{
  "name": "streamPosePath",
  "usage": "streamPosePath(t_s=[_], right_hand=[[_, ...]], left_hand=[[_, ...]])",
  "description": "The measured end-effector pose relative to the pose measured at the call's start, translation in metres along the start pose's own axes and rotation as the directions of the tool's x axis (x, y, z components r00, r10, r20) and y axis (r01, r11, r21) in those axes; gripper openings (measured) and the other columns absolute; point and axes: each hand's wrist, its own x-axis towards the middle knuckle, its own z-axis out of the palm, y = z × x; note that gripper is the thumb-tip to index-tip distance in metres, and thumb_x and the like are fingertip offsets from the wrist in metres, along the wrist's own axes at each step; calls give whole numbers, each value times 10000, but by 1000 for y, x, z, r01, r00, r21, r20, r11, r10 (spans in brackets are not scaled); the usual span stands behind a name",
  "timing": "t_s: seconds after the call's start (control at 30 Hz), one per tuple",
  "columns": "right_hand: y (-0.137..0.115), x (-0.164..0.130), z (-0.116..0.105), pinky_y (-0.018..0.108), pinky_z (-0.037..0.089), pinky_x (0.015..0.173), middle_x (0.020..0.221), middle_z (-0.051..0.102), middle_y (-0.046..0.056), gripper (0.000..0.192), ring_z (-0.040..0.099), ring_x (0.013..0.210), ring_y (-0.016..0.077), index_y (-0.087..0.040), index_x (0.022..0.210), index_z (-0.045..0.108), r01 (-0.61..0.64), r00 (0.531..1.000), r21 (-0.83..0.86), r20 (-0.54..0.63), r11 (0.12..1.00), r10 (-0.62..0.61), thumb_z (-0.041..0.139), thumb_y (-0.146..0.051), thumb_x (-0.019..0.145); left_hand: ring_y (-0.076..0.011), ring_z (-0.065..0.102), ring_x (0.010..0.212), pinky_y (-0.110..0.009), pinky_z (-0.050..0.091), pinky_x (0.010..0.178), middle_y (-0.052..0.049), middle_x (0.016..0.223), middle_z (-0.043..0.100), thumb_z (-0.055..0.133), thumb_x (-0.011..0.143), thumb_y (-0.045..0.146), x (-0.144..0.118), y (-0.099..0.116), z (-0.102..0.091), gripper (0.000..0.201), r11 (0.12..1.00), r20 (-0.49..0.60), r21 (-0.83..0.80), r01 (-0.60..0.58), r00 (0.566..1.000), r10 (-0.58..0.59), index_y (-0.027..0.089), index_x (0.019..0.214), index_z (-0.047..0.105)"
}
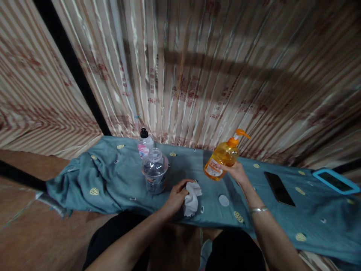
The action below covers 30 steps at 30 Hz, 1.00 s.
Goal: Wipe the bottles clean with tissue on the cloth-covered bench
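Note:
My right hand (236, 172) grips an orange pump bottle (221, 160) by its side, and the bottle leans to the right with its pump head at the top. In my left hand (178, 195) is a crumpled white cloth (192, 198), hanging down near the front edge of the bench. Left of that hand stands a clear plastic cup (155, 175) with a domed lid. Just behind the cup is a clear squeeze bottle (144, 141) with a black cap and a pink label.
A teal patterned cloth (118, 188) covers the low bench. On it lie a small whitish disc (224, 200), a dark phone (279, 188) and a blue-framed device (337, 181) at the right. A pleated curtain (186, 75) hangs behind, with a black pole (73, 64) at the left.

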Motion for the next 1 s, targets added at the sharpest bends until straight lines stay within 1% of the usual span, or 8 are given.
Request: streamPosePath(t_s=[0.1, 0.2, 0.37, 0.5, 0.6, 0.7, 0.83, 1.0], right_hand=[[0, 17, -19, 469, 545, 924, 1132, 698, 54, 236, 678, 1017, 213, -167, 1087, 665, -46, 998, 24, 40, 999, 45, 702, -287, 887], [-7, 27, -33, 466, 551, 925, 1151, 703, 59, 233, 684, 1024, 213, -173, 1096, 669, -90, 987, 29, 135, 995, 85, 697, -283, 892], [-18, 31, -48, 506, 517, 990, 1237, 686, 70, 325, 665, 1110, 236, -185, 1183, 654, -130, 941, 8, 316, 991, 121, 723, -225, 868], [-18, 31, -56, 523, 496, 1019, 1248, 687, 65, 382, 661, 1128, 242, -186, 1189, 652, -139, 912, -5, 389, 990, 130, 755, -149, 823], [-17, 30, -59, 521, 492, 1022, 1234, 692, 59, 357, 662, 1120, 238, -185, 1155, 666, -138, 908, -7, 398, 990, 129, 760, -137, 814], [-12, 25, -57, 517, 497, 1015, 1248, 678, 61, 353, 653, 1125, 238, -194, 1165, 660, -132, 918, 8, 379, 991, 120, 746, -144, 826], [4, 15, -47, 512, 503, 1002, 1247, 671, 61, 363, 648, 1126, 239, -189, 1183, 645, -124, 943, 40, 315, 991, 106, 741, -153, 834], [23, 13, -42, 484, 530, 962, 1133, 709, 44, 238, 680, 1040, 215, -170, 1074, 674, -135, 968, 54, 219, 989, 121, 737, -185, 846]], left_hand=[[-214, 649, 983, -280, 485, 876, -45, 1055, 748, 588, 722, 153, 2, 0, -2, 347, 1000, 0, 22, 20, 1000, -20, 169, 1045, 715], [-210, 645, 992, -283, 480, 898, -43, 1071, 741, 564, 714, 134, 2, 1, -4, 369, 999, 13, 24, 33, 999, -34, 169, 1053, 703], [-212, 645, 987, -287, 479, 894, -48, 1051, 739, 544, 678, 111, 0, 2, -4, 407, 999, 22, 30, 45, 999, -45, 158, 1054, 693], [-207, 652, 1001, -289, 480, 917, -53, 1091, 735, 521, 678, 99, 0, 2, -1, 442, 998, 22, 21, 67, 997, -67, 148, 1088, 680], [-208, 653, 1004, -288, 483, 916, -52, 1079, 734, 516, 674, 93, 0, 3, 1, 442, 997, 7, 42, 65, 998, -65, 148, 1080, 681], [-205, 652, 1005, -288, 484, 916, -51, 1092, 731, 512, 681, 91, 0, 5, 3, 441, 996, 15, 65, 58, 998, -59, 151, 1084, 681], [-200, 641, 1028, -284, 475, 934, -37, 1109, 727, 508, 691, 87, 1, 4, 5, 456, 993, 24, 106, 50, 998, -53, 165, 1106, 682], [-209, 630, 1059, -291, 468, 952, -30, 1122, 728, 505, 657, 69, 3, 1, 5, 467, 992, 12, 122, 38, 999, -40, 174, 1074, 689]])
